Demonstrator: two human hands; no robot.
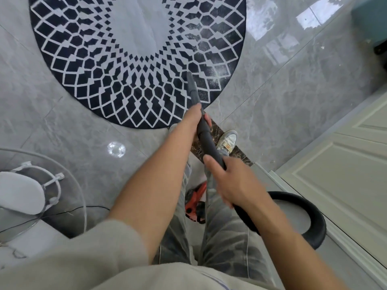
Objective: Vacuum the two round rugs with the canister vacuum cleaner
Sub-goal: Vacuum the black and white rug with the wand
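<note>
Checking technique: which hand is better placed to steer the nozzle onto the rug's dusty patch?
Probably left: the left hand grips the tube just behind the nozzle, beside the dusty patch; the right hand holds farther back.

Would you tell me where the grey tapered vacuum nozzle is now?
Head view: the grey tapered vacuum nozzle points over the near right part of the black-and-white round rug, just beyond the left hand.
</note>
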